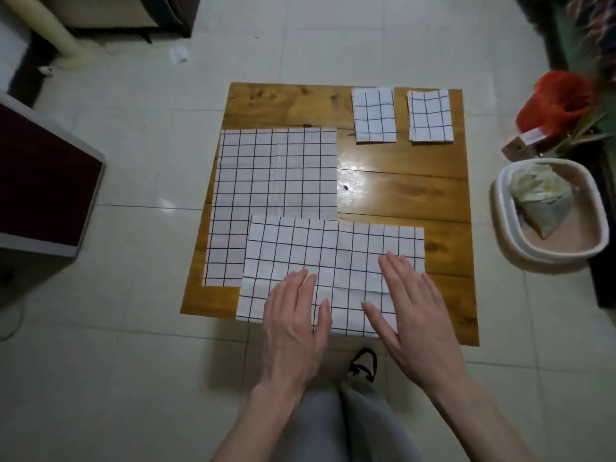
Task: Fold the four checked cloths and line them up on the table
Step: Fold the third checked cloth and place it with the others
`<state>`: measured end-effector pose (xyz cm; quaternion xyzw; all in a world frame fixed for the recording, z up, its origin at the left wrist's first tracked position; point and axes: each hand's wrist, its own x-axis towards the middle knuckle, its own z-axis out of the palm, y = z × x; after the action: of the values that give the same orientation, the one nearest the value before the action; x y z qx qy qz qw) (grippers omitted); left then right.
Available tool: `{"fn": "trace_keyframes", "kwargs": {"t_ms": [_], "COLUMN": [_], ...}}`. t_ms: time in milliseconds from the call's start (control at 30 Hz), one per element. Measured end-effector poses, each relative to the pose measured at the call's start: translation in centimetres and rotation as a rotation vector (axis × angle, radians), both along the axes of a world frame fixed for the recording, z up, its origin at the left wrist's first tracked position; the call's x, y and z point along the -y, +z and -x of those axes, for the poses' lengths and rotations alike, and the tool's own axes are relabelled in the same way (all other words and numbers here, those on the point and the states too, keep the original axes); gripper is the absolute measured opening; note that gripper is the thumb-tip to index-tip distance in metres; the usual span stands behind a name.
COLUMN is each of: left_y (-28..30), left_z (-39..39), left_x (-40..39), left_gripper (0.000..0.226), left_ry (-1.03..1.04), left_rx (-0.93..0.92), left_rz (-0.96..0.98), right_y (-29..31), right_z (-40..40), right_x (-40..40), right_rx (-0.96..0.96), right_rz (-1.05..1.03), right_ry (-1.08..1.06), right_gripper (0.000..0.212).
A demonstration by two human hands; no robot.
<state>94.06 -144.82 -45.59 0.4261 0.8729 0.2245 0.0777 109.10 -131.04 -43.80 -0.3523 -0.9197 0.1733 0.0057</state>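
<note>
Two small folded checked cloths lie side by side at the table's far right: one (374, 115) and another (430, 116) to its right. A large checked cloth (273, 171) lies spread flat on the left half of the wooden table (400, 188). A half-folded checked cloth (333, 251) lies across the near edge, overlapping the flat one's corner. My left hand (295, 320) rests flat on its near left part, fingers straight. My right hand (406, 301) rests flat on its near right part.
A white oval basket (520, 241) holding a folded patterned cloth stands on the floor to the right. Beside it are red mesh material (556, 98) and a small wooden block. A dark red panel (40, 181) stands at the left. My grey-clad knees are below the table's edge.
</note>
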Motion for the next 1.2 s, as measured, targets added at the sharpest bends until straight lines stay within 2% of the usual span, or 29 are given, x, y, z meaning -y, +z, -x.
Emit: {"fn": "trace_keyframes", "kwargs": {"t_ms": [333, 533, 667, 967, 1200], "left_y": [-15.7, -20.1, -20.9, -20.2, -20.4], "left_z": [-0.4, -1.1, -1.0, -1.0, -0.7], "left_x": [-0.2, -1.0, -1.5, -3.3, -3.7], "left_gripper": [0.048, 0.054, 0.057, 0.059, 0.068], "left_ry": [0.025, 0.011, 0.002, -0.055, -0.014], "left_rx": [0.045, -0.049, -0.077, -0.087, -0.048], "left_rz": [0.081, 0.153, 0.24, 0.267, 0.332], "right_y": [-15.9, -21.7, -22.7, -21.8, -21.0], "right_z": [1.8, 1.4, 1.5, 3.0, 3.2], "right_x": [-1.8, -3.8, -4.1, -3.2, -2.6], "right_rx": [0.112, 0.182, 0.205, 0.249, 0.288], "right_rz": [0.015, -0.062, -0.093, -0.102, -0.142], "right_ry": [0.187, 0.288, 0.258, 0.074, -0.131], "right_gripper": [0.064, 0.062, 0.066, 0.072, 0.08]}}
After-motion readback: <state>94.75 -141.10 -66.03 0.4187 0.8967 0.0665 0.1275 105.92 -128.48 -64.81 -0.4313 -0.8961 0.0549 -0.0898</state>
